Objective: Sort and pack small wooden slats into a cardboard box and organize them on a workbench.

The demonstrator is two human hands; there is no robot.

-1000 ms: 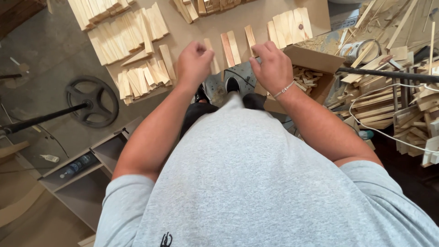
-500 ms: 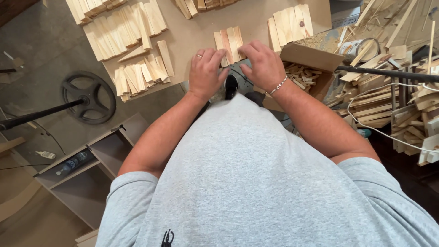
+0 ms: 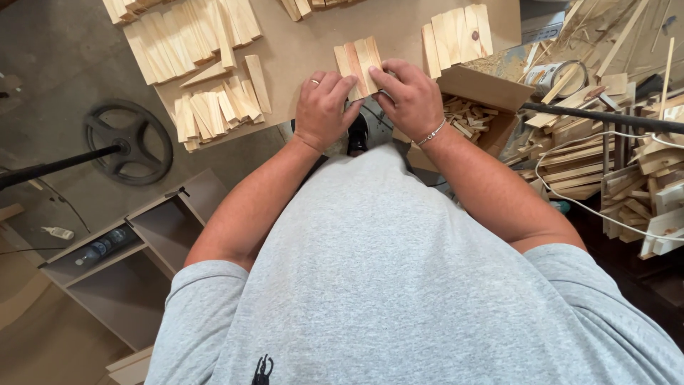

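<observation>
At the far left a black wheel point(image 3: 130, 142) on a dark bar lies on the grey floor, and below it stands an open shelf unit point(image 3: 135, 246) with a bottle inside. On the brown board point(image 3: 306, 50) beside them lie loose rows of pale wood slats point(image 3: 192, 39). The left hand point(image 3: 324, 107) (a ring on one finger) has its fingers curled and pressed against the lower left edge of a small stack of wood pieces point(image 3: 358, 66), which sits on the board in front of the person. The right hand point(image 3: 410, 96), with a bracelet at the wrist, pinches the stack's right edge between thumb and fingers. Whether the stack is lifted or resting on the board is hard to tell. Further right lie another group of slats point(image 3: 456, 36), a cardboard box point(image 3: 484, 107) of small offcuts, and a heap of scrap wood point(image 3: 613, 150).
</observation>
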